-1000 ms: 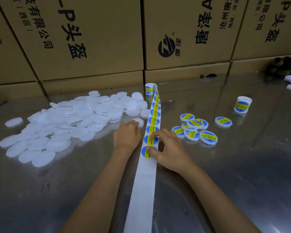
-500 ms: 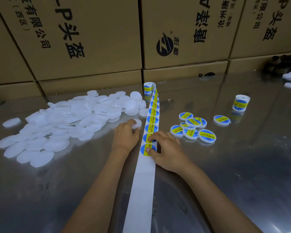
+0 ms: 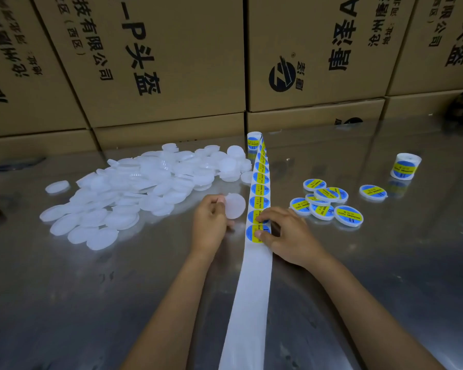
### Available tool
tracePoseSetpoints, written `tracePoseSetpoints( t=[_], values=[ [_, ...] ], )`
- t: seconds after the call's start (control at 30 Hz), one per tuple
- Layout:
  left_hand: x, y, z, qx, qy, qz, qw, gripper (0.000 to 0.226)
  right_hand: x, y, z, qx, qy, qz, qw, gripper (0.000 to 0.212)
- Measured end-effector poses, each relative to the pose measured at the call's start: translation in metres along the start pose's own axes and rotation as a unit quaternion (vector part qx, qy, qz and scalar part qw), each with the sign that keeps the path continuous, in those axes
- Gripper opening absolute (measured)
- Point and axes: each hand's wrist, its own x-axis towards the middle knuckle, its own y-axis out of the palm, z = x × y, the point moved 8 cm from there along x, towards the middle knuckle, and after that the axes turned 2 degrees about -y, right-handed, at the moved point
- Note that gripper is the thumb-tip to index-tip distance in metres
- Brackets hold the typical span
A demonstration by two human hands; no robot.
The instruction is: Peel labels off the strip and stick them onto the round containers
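A white backing strip [image 3: 251,284] runs from the near edge up the middle of the table, carrying blue-and-yellow round labels [image 3: 259,189] to a small roll [image 3: 254,140]. My left hand [image 3: 211,225] holds a blank white round container [image 3: 235,205] lifted just left of the strip. My right hand [image 3: 286,236] rests on the strip, thumb and fingertips pinching the edge of the nearest label [image 3: 253,233]. A heap of blank white containers [image 3: 134,193] lies to the left. Several labelled containers [image 3: 324,202] lie to the right.
Stacked cardboard boxes [image 3: 158,62] wall off the back of the shiny metal table [image 3: 64,303]. A second label roll [image 3: 405,166] stands at the right. One labelled container [image 3: 372,192] lies apart near it.
My left hand has picked one blank container out of the heap's edge and lifted it toward the strip. My right hand has stayed on the nearest label.
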Motion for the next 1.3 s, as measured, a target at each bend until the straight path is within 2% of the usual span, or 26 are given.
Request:
tracePoseSetpoints(
  t=[0.1, 0.17, 0.23, 0.3, 0.4, 0.53, 0.63, 0.73, 0.83, 0.93, 1.0, 1.1, 1.23, 1.3],
  values=[
    [-0.003, 0.005, 0.011, -0.215, -0.131, 0.058, 0.966, 0.018, -0.001, -0.002, 0.001, 0.024, 0.004, 0.005, 1.0, 0.023],
    [-0.006, 0.011, 0.009, -0.282, -0.164, 0.108, 0.939, 0.021, -0.001, -0.002, 0.0, 0.041, 0.015, 0.003, 0.999, 0.022],
    [-0.008, 0.017, 0.005, -0.304, -0.17, 0.143, 0.926, 0.02, 0.0, -0.002, -0.002, 0.055, 0.025, -0.001, 0.998, 0.022],
    [-0.009, 0.019, 0.003, -0.302, -0.167, 0.149, 0.927, 0.012, 0.0, -0.003, -0.002, 0.067, 0.029, -0.01, 0.997, 0.019],
    [-0.007, 0.018, 0.002, -0.243, -0.145, 0.123, 0.951, 0.008, -0.001, -0.005, 0.001, 0.077, 0.02, -0.026, 0.996, 0.017],
    [-0.008, 0.018, -0.012, -0.189, -0.063, 0.085, 0.976, 0.01, -0.003, -0.008, 0.01, 0.071, -0.009, -0.038, 0.997, 0.015],
    [-0.014, 0.034, -0.017, -0.201, -0.056, 0.139, 0.968, 0.015, -0.003, -0.008, 0.018, 0.052, -0.037, -0.038, 0.997, 0.014],
    [-0.018, 0.044, -0.012, -0.14, -0.057, 0.183, 0.971, 0.013, -0.004, -0.011, 0.022, 0.048, -0.046, -0.042, 0.997, 0.018],
    [-0.016, 0.044, -0.008, -0.117, -0.067, 0.19, 0.972, 0.013, -0.005, -0.015, 0.03, 0.063, -0.065, -0.056, 0.994, 0.019],
    [-0.013, 0.04, -0.004, -0.107, -0.08, 0.177, 0.975, 0.012, -0.004, -0.018, 0.031, 0.13, -0.05, -0.076, 0.987, 0.014],
    [-0.012, 0.039, -0.003, -0.101, -0.085, 0.167, 0.977, 0.013, -0.003, -0.018, 0.027, 0.216, -0.01, -0.071, 0.974, 0.01],
    [-0.012, 0.038, -0.002, -0.091, -0.093, 0.152, 0.98, 0.009, -0.001, -0.018, 0.014, 0.328, 0.071, -0.062, 0.94, 0.019],
    [-0.012, 0.039, 0.0, -0.115, -0.103, 0.152, 0.976, 0.016, -0.004, -0.014, -0.003, 0.492, 0.157, -0.061, 0.854, 0.011],
    [-0.013, 0.038, -0.001, -0.126, -0.098, 0.161, 0.974, 0.021, -0.004, -0.015, -0.007, 0.521, 0.164, -0.069, 0.835, 0.013]
  ],
)
